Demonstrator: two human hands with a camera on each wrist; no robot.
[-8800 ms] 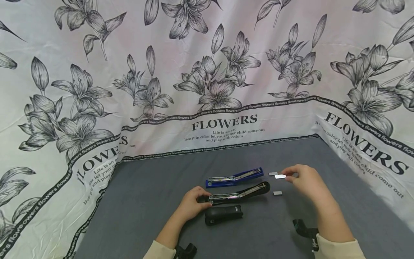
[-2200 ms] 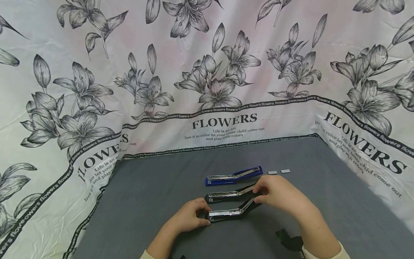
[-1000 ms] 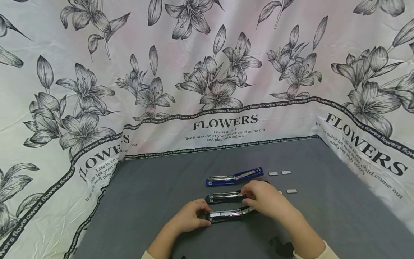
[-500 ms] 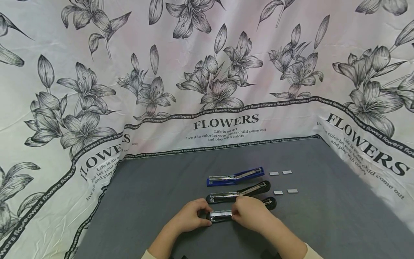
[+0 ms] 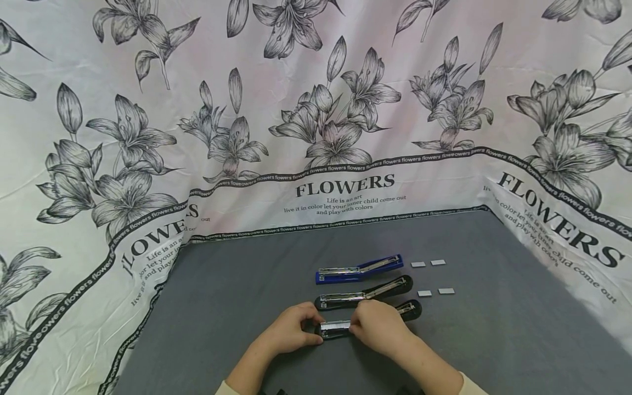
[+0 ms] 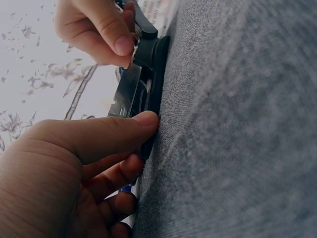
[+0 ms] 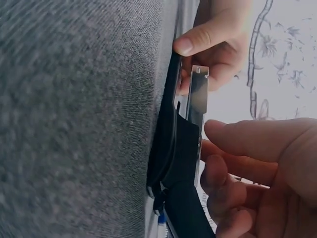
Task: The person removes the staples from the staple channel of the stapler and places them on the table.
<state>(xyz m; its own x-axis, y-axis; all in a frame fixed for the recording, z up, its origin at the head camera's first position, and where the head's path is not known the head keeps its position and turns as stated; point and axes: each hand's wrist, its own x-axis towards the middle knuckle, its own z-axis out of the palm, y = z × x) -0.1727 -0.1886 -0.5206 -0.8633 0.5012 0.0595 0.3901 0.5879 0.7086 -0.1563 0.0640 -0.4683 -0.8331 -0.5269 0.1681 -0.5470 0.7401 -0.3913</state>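
Observation:
The nearest black stapler (image 5: 336, 328) lies opened out on the grey cloth, its metal staple channel facing up. My left hand (image 5: 293, 327) pinches its left end, thumb on the near side and fingers on the far side. My right hand (image 5: 377, 325) is over its middle, thumb and forefinger pinching at the channel. In the left wrist view the right thumb and forefinger meet at the metal channel (image 6: 126, 91). In the right wrist view the other fingers curl beside the black arm (image 7: 183, 148). I cannot tell whether staples are between the right fingertips.
Just beyond lies another opened black stapler (image 5: 340, 299), then an opened blue stapler (image 5: 338, 274). To their right are two silvery staple strips (image 5: 418, 264) in a far row and two strips (image 5: 424, 293) in a nearer row. A flower-printed curtain (image 5: 345, 197) borders the table.
The nearest stapler was closed and is now opened out. My left hand moved from the middle stapler to it. My right hand moved from the strips and leftward along the stapler.

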